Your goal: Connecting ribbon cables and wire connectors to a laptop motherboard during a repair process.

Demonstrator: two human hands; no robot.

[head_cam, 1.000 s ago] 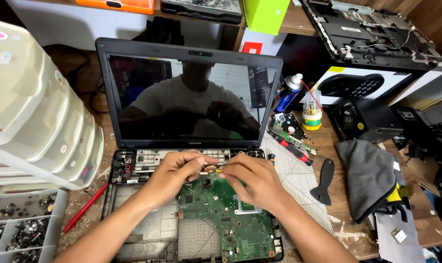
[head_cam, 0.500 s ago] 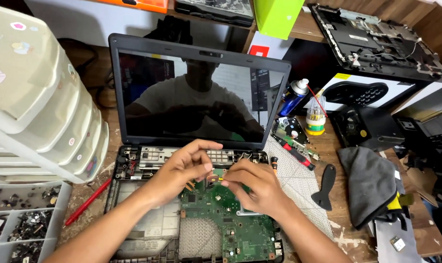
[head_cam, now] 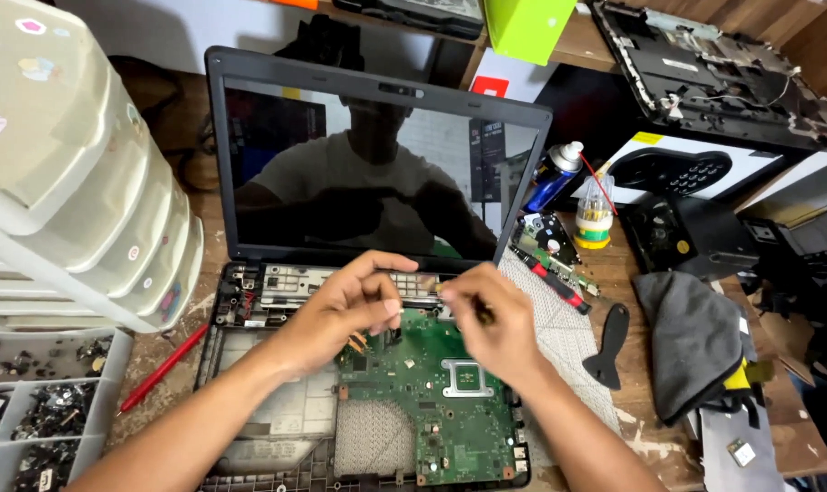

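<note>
In the head view, an opened black laptop (head_cam: 377, 164) sits on a worn wooden workbench (head_cam: 650, 437), its dark screen upright and its keyboard removed, so the green rectangular motherboard (head_cam: 432, 410) lies bare in the lower shell. Both hands meet over the board's upper edge, just below the screen hinge. The left hand (head_cam: 341, 310) is curled, thumb and forefinger drawn together as if pinching — what it pinches, if anything, is too small to tell. The right hand (head_cam: 486, 319) is closed around a thin dark tool (head_cam: 480, 310), only a short piece of it visible between the fingers; the fingertips of the two hands nearly touch.

Left of the laptop stands a stack of translucent white plastic drawers (head_cam: 67, 182), and below it a grey compartment tray of small dark screws (head_cam: 40, 410). A red pen-like rod (head_cam: 163, 369) lies beside the shell. To the right are a red-handled screwdriver (head_cam: 552, 279), a black plastic pry tool (head_cam: 607, 348), a folded grey cloth (head_cam: 696, 346) and a blue spray can (head_cam: 556, 178).
</note>
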